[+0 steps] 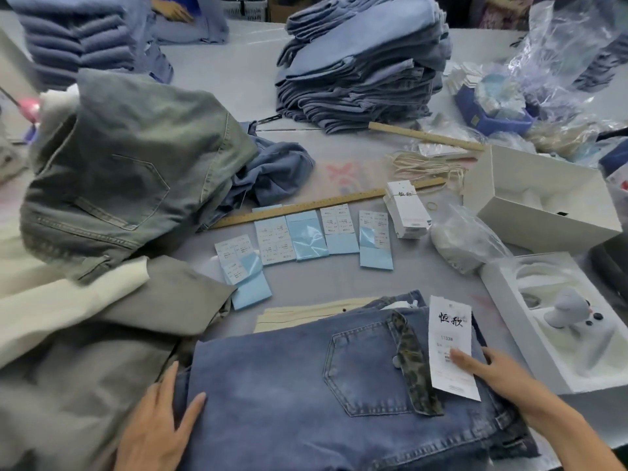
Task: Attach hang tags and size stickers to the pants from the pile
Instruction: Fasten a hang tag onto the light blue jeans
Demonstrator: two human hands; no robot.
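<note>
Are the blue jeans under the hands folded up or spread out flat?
Folded. The blue jeans form a compact stack with layered edges at the right; the back pocket faces up, and the hang tag lies across the waistband.

I see two bare hands, left hand [159,426] and right hand [492,372]. No gloves, rings or watch showing on my feed. Right forearm [574,433] is bare to the frame edge, no sleeve visible. Nails short, unpainted as far as I can tell.

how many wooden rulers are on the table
2: one ruler lies above the sticker sheets; another ruler lies by the folded jeans stack. Others may be hidden under clutter.
</note>
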